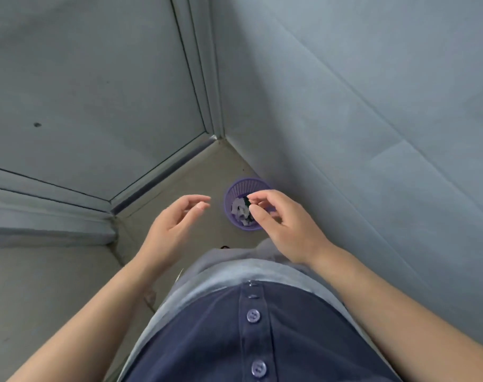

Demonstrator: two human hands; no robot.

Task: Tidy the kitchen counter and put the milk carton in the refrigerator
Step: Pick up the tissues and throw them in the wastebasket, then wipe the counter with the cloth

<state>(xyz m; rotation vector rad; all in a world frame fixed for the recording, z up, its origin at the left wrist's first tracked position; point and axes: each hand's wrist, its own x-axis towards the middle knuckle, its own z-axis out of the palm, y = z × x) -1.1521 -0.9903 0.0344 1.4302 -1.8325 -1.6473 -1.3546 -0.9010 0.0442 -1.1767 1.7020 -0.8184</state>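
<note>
A small purple plastic waste basket (235,188) stands on the floor in a corner, with crumpled white and dark scraps (241,209) inside it. My right hand (284,227) hovers over the basket, fingers loosely curled and holding nothing that I can see. My left hand (174,227) hangs just left of the basket, palm turned inward, fingers relaxed and empty. No milk carton, counter or refrigerator is in view.
A grey wall (372,106) rises on the right, close to the basket. A grey door or panel with a frame (97,92) fills the left. A raised sill (56,224) runs along the lower left. Beige floor (42,299) lies below.
</note>
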